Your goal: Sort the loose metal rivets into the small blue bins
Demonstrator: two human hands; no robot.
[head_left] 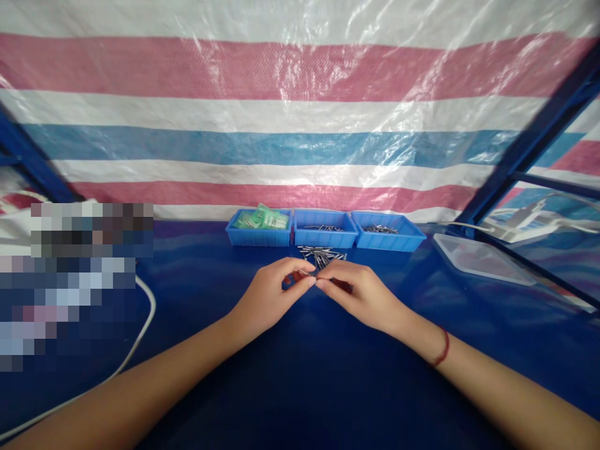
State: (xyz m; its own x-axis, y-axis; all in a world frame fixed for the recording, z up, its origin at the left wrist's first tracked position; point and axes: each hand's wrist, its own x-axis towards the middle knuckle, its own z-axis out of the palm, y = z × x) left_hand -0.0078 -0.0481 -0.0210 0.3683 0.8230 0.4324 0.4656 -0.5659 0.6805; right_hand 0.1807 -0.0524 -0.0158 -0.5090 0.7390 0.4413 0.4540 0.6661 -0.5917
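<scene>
Over the blue table (300, 375), my left hand (276, 290) pinches a small thin metal piece (304, 272) between thumb and fingers. My right hand (363, 290), with a red cord on its wrist, meets it fingertip to fingertip; its fingers are pinched at the same spot, and what they grip is too small to make out. Just beyond the fingertips lies a loose pile of slim metal pieces (323, 255). Behind the pile, the middle blue bin (325, 239) and the right blue bin (389, 242) hold similar metal pieces. Green packets (265, 217) fill the left blue bin (259, 237).
A clear plastic lid (485, 259) lies at the right. A white cable (152, 303) curves along the left side, beside a blurred-out area. Blue metal frame posts (539, 137) stand at both sides, before a striped plastic sheet (281, 69).
</scene>
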